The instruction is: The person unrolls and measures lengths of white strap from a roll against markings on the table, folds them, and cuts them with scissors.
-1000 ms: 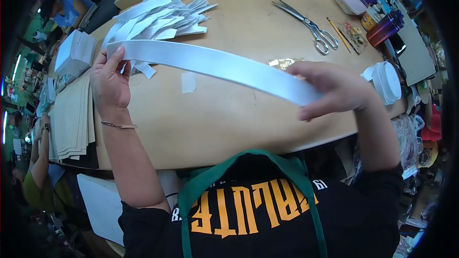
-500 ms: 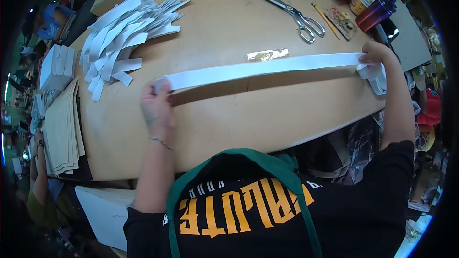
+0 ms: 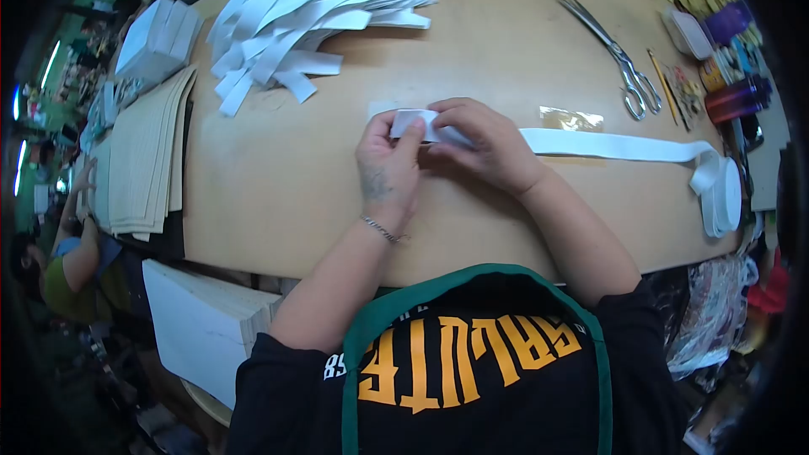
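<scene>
A long white elastic band (image 3: 611, 145) stretches across the table to a loose roll (image 3: 723, 198) of the same band at the right edge. My left hand (image 3: 393, 152) pinches its end between thumb and fingers. Close beside it, my right hand (image 3: 489, 143) has its fingers curled round the band, with thumb and forefinger near the left hand; part of the band is hidden under it. A pile of cut white strips (image 3: 312, 17) lies at the back left. Steel scissors (image 3: 619, 55) lie beyond the band on the right.
A gold strip (image 3: 571, 119) sits just beyond the band. Near the scissors are a pencil (image 3: 663, 84), a clear plastic box (image 3: 687, 32) and a dark red bottle (image 3: 737, 99). Stacked card sheets (image 3: 147, 152) stand at the left, where another person's arm (image 3: 80, 244) shows.
My right hand has come left from the roll to my left hand. The band, earlier held taut between both hands, now trails right to the roll. The view has shifted.
</scene>
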